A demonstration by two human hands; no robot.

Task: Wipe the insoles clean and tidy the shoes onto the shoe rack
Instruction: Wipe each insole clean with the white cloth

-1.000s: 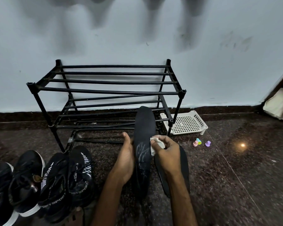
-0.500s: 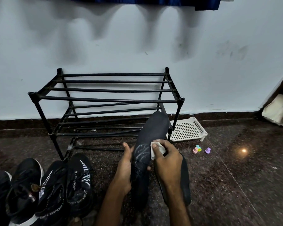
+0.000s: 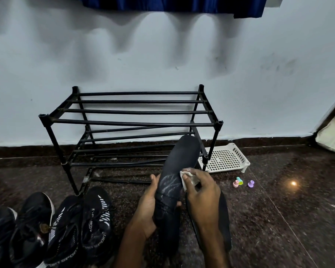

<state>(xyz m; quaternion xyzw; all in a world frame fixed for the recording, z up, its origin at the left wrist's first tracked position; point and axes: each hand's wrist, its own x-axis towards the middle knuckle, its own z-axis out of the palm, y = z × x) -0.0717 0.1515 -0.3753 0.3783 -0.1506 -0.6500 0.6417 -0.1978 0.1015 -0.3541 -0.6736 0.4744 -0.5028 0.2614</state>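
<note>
Gripping black insole (image 3: 179, 167) round heel half: left hand (image 3: 148, 206). Long axis runs away, toe toward shoe rack (image 3: 135, 124). Right hand (image 3: 203, 192) pinches white wipe (image 3: 187, 177) at mid right edge.

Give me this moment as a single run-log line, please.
step: wiping | left hand: holds insole | right hand: pinches white wipe on insole | second insole: on floor | shoes: on floor beside shoe rack

The left hand (image 3: 146, 211) gripped a dark insole (image 3: 174, 182) while the right hand (image 3: 201, 192) pressed a white wipe (image 3: 188, 177) (crumpled) against it.
</note>
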